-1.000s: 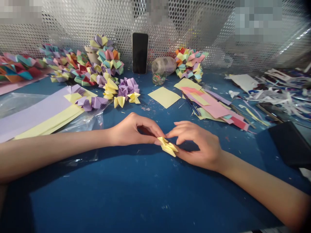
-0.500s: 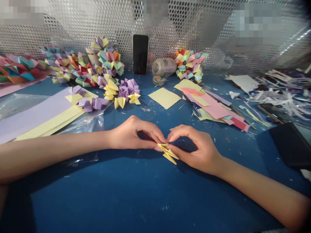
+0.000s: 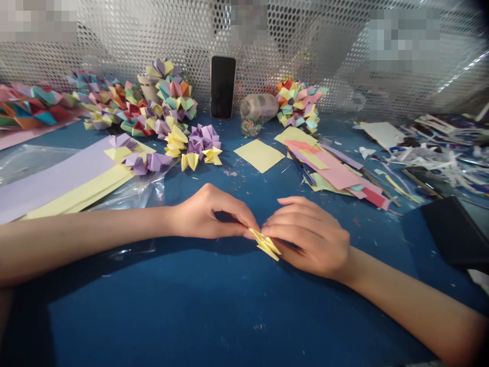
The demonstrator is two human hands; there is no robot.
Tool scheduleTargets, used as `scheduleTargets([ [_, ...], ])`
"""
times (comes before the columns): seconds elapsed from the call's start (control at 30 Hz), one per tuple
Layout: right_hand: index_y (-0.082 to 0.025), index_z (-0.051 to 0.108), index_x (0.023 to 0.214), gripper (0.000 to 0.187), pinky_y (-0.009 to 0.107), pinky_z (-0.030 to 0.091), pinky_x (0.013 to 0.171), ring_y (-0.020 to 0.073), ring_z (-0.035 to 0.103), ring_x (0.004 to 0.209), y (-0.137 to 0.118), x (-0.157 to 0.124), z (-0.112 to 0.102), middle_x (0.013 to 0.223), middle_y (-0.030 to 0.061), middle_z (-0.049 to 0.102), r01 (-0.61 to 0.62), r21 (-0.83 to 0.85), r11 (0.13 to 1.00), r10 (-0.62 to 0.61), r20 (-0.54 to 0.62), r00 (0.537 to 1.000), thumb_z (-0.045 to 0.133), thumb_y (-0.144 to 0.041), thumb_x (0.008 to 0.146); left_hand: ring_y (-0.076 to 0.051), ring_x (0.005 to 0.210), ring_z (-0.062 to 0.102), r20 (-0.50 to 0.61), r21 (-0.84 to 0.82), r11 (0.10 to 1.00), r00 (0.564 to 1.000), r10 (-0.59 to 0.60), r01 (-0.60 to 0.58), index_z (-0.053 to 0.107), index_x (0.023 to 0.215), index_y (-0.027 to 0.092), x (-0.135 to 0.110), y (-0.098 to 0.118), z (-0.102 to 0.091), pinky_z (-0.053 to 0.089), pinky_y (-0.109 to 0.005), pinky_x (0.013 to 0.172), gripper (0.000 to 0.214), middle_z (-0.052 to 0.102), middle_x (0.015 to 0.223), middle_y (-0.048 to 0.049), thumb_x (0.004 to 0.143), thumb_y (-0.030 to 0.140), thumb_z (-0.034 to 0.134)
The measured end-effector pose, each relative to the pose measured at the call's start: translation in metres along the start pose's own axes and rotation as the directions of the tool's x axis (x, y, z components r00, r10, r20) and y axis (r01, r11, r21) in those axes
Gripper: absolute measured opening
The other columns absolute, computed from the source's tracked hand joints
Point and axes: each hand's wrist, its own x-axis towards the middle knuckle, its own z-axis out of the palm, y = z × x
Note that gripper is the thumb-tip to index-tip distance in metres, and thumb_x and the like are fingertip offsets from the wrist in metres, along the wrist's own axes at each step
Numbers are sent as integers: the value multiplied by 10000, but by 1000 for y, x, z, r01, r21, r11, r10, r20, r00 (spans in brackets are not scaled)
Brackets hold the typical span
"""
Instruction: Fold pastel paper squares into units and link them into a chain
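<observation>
Between my two hands, above the blue tabletop, is a small folded yellow origami piece (image 3: 268, 246) with pointed, pleated flaps. My left hand (image 3: 216, 213) pinches its upper left end between thumb and fingertips. From the other side my right hand (image 3: 311, 237) grips its right edge, index finger on top and thumb below, partly hidden by the paper. A flat square of yellow paper (image 3: 260, 156) lies beyond the hands. Folded yellow pieces (image 3: 190, 161) and a purple origami cluster (image 3: 204, 139) sit to its left.
A phone (image 3: 222, 87) stands upright against the perforated metal panel (image 3: 183, 30). A jar (image 3: 260, 107) lies beside a multicoloured paper ball (image 3: 300, 104). Purple paper strips (image 3: 57, 176) are at left, pink sheets (image 3: 340, 171) at right, a black object (image 3: 456, 232) at far right.
My right hand has rolled over, its fingers now laid across the yellow piece instead of curled in a ring. The piece's flaps sit closer together. My left hand keeps its pinch.
</observation>
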Motion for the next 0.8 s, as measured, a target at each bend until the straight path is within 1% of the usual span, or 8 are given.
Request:
scheduleTargets([
  [0.13, -204, 614, 911, 120, 355, 485, 890, 131, 654, 784, 1, 1, -4, 808, -4, 710, 123, -85, 989, -119, 42, 992, 638, -189, 795, -130, 785, 681, 42, 3, 999, 998, 38, -38, 708, 855, 169, 0, -1, -1, 548, -183, 727, 108, 724, 834, -50, 788, 146, 626],
  [0.27, -177, 625, 902, 131, 354, 486, 887, 132, 654, 775, 1, 3, -4, 801, 8, 712, 149, -39, 988, -147, 50, 988, 656, -172, 776, -133, 820, 676, 93, 2, 999, 994, 49, -49, 704, 875, 208, -1, -2, -2, 543, -197, 761, 130, 721, 858, -38, 803, 158, 608],
  [0.43, -188, 631, 911, 159, 359, 488, 878, 131, 647, 782, 0, 3, -5, 817, 2, 709, 83, 67, 994, -86, 51, 995, 649, -136, 762, -137, 850, 664, 131, 58, 987, 981, 143, -152, 681, 913, 180, -1, -2, -4, 534, -211, 770, 164, 708, 878, -72, 831, 114, 555],
  [0.53, -190, 627, 921, 165, 378, 472, 900, 137, 642, 811, -1, 3, -8, 849, 14, 702, 0, 160, 987, -11, 73, 997, 593, -115, 779, -130, 854, 658, 139, 113, 971, 971, 192, -209, 663, 933, 175, -2, -3, -3, 531, -203, 772, 171, 700, 894, -81, 839, 104, 540],
  [0.6, -167, 616, 968, 176, 405, 454, 923, 154, 637, 851, -1, 4, -11, 895, 49, 690, -85, 257, 963, 57, 116, 992, 551, -167, 804, -125, 851, 656, 100, 161, 959, 971, 219, -233, 652, 944, 177, -3, -4, -2, 532, -198, 768, 175, 697, 905, -80, 842, 99, 534],
  [0.67, -144, 594, 1031, 264, 425, 447, 934, 177, 630, 882, 0, 4, -12, 936, 80, 677, -150, 323, 934, 108, 146, 983, 571, -288, 811, -126, 839, 656, 31, 220, 940, 965, 261, -261, 644, 946, 168, -4, -6, 0, 538, -202, 748, 173, 696, 895, -82, 838, 88, 535],
  [0.73, -151, 586, 1040, 336, 411, 462, 918, 179, 633, 865, 1, 4, -10, 922, 76, 678, -162, 312, 936, 131, 118, 984, 646, -345, 772, -127, 821, 657, -24, 281, 914, 950, 311, -292, 637, 943, 148, -4, -7, 1, 542, -205, 726, 161, 698, 879, -90, 832, 80, 542],
  [0.8, -174, 598, 986, 283, 379, 484, 886, 161, 638, 818, 1, 5, -6, 871, 49, 686, -144, 238, 961, 136, 47, 990, 701, -265, 739, -121, 800, 659, -47, 333, 889, 936, 348, -313, 633, 936, 139, -4, -7, 3, 542, -197, 707, 150, 700, 870, -92, 828, 80, 548],
])
